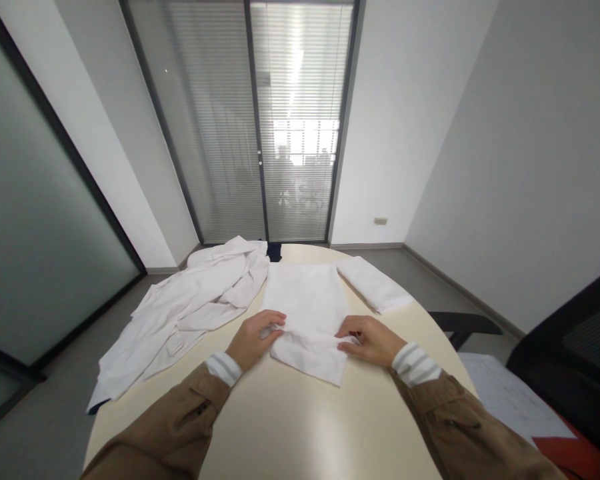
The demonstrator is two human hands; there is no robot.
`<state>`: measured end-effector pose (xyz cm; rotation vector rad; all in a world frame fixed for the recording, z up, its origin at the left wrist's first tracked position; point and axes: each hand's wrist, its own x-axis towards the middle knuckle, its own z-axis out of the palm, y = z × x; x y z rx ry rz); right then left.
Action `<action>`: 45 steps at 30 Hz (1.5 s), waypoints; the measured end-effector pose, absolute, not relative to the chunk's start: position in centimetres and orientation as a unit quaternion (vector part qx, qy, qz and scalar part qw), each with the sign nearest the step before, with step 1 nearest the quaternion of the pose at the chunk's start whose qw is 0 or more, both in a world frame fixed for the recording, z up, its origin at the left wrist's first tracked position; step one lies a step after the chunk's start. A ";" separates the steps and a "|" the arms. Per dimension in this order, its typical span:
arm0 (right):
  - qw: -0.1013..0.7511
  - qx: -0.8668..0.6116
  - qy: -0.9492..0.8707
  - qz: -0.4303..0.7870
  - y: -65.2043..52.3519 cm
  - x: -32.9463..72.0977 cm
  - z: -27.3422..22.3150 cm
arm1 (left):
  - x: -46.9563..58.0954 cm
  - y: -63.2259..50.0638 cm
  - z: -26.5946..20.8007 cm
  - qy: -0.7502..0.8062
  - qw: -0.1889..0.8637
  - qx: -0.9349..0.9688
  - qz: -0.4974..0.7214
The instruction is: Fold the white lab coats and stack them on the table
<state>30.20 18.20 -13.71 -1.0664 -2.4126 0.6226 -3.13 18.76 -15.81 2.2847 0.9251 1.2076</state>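
A folded white cloth (307,293) lies flat on the table, longer than it is wide, with its near end rumpled into a fold. My left hand (257,337) pinches the left edge near that fold, thumb and fingers closed on the fabric. At the opposite edge my right hand (370,339) grips the cloth the same way. The near flap slants down toward the right below my hands. To the right rests a second folded white cloth (374,285), a narrow bundle. A loose heap of white fabric (195,300) spreads over the table's left side.
The round cream table (300,427) carries all the cloth. Something dark blue (274,251) shows at its far edge beside the heap. A black chair (570,347) stands at the right, near printed paper (515,393) and a red item (575,457). Glass panels with blinds (300,120) lie beyond.
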 end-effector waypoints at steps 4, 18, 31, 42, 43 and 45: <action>0.273 -0.389 -0.859 0.190 18.2 30.0 -13.5 | -2.7 18.6 -15.8 0.366 0.190 0.777 0.476; 0.195 -0.417 -0.874 0.158 18.6 30.8 -13.6 | -2.6 18.6 -15.7 0.444 0.211 0.719 0.491; 0.199 -0.369 -0.904 0.090 17.7 30.2 -13.0 | -2.4 19.2 -16.2 0.463 0.321 0.635 0.529; 0.182 -0.337 -0.922 -0.051 18.1 28.8 -13.9 | -2.3 19.0 -16.2 0.452 0.337 0.646 0.515; 0.188 -0.339 -0.921 -0.053 18.1 28.7 -13.9 | -2.3 18.8 -16.1 0.451 0.338 0.650 0.509; 0.201 -0.354 -0.912 -0.050 18.1 28.7 -14.0 | -2.3 18.5 -15.9 0.443 0.332 0.674 0.490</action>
